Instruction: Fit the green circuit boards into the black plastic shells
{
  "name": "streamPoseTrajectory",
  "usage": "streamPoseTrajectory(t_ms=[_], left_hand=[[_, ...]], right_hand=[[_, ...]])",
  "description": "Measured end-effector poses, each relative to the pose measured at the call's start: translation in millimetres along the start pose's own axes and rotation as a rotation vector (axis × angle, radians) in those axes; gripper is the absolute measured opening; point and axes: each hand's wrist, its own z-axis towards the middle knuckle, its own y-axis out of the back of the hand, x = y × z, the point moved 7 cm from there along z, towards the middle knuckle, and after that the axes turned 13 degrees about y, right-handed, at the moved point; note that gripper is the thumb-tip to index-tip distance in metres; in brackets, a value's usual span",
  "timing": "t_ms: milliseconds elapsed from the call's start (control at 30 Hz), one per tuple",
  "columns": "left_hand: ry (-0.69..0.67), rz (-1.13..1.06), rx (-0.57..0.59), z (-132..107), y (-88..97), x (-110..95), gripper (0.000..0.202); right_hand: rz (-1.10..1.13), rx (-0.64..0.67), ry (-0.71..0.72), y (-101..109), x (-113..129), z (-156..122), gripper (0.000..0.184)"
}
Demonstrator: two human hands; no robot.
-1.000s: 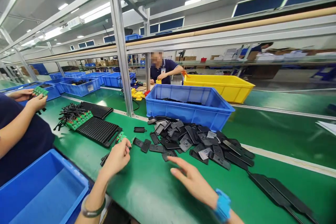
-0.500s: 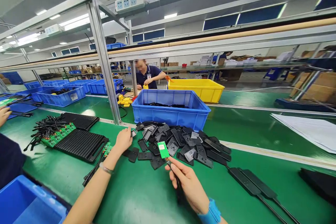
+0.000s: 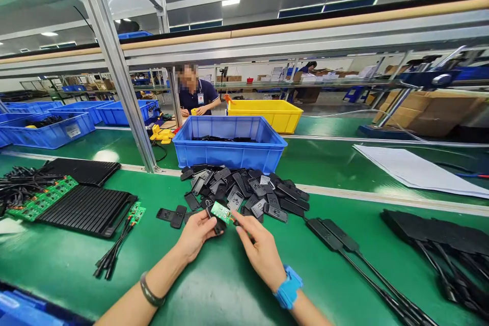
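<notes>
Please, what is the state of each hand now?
Left hand: closed, holding a black piece.
Right hand: closed, holding a green circuit board.

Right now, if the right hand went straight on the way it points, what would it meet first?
The right hand, seemingly pinching the green circuit board at one end, would probably meet the black plastic cover in the left hand first; exact depth is unclear.

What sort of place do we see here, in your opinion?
Probably an electronics assembly workshop: a small green circuit board is held over a long green bench, a heap of black plastic covers lies there, and a blue bin stands behind it.
</notes>
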Motion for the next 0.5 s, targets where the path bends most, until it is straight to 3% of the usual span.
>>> streamPoseTrajectory(t_ms=[133, 333, 500], left_hand=[[-0.041, -0.042, -0.052, -1, 2.9, 3, 0.060], [-0.040, -0.106, 0.022, -2, -2.2, 5, 0.057], [-0.024, -0.120, 0.034, -2, -2.5, 5, 0.059]], right_hand=[[0.068, 0.020, -0.124, -8, -12, -6, 0.035], [0.254, 0.077, -0.179, -21, -16, -10, 0.031], [0.223, 0.081, -0.167, -19, -16, -10, 0.030]])
